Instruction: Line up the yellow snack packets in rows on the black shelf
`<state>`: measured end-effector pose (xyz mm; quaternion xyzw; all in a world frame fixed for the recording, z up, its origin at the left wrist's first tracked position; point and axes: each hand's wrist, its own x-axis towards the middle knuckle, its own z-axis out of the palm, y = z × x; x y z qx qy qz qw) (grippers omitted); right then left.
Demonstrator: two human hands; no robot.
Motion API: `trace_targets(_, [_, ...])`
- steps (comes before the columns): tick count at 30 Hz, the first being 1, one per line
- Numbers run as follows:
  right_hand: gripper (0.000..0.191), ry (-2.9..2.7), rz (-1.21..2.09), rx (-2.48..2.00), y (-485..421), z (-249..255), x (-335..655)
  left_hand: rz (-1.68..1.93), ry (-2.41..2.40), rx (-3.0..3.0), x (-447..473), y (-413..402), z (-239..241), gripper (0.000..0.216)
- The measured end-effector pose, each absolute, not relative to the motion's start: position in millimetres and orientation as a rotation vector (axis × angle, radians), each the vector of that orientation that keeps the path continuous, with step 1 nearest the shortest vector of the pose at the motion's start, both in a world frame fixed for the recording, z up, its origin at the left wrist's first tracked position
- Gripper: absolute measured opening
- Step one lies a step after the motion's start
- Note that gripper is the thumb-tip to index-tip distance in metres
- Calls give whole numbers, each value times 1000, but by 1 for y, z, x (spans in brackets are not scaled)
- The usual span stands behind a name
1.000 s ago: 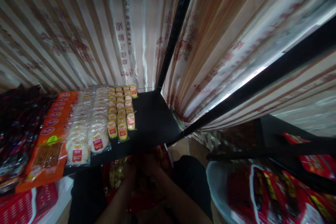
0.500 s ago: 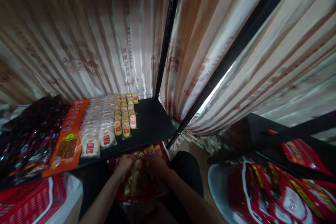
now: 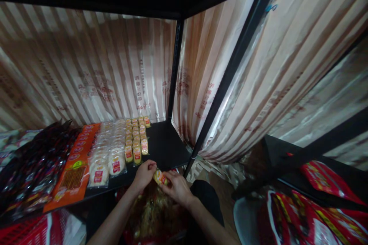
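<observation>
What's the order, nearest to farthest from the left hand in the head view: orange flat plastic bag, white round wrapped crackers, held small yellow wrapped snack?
1. Yellow wrapped snack: in the right hand, right of the left hand.
2. White crackers: left, on the black shelf.
3. Orange bag: left of the crackers.

The held packet [image 3: 160, 178] is glossy plastic, the shelf [image 3: 165, 143] matt.

Yellow, black, beige
From here I see a yellow packet [image 3: 159, 177] (patched orange-red), black shelf [image 3: 168, 141], beige curtain [image 3: 115, 57] printed red.
</observation>
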<state>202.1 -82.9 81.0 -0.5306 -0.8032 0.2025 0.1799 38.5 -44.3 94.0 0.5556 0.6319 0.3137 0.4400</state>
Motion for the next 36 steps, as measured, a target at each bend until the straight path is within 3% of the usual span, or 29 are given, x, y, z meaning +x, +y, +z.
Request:
trace_targets(9, [26, -1817, 560, -1759, -37, 82, 192, 1014, 1754, 1542, 66, -17, 98, 27])
trace_targets(20, [28, -1784, 524, -1879, 62, 73, 181, 694, 1885, 1442, 102, 50, 110, 36])
trace_targets(36, [24, -1739, 524, -1875, 182, 58, 163, 800, 1932, 1320, 101, 169, 87, 36])
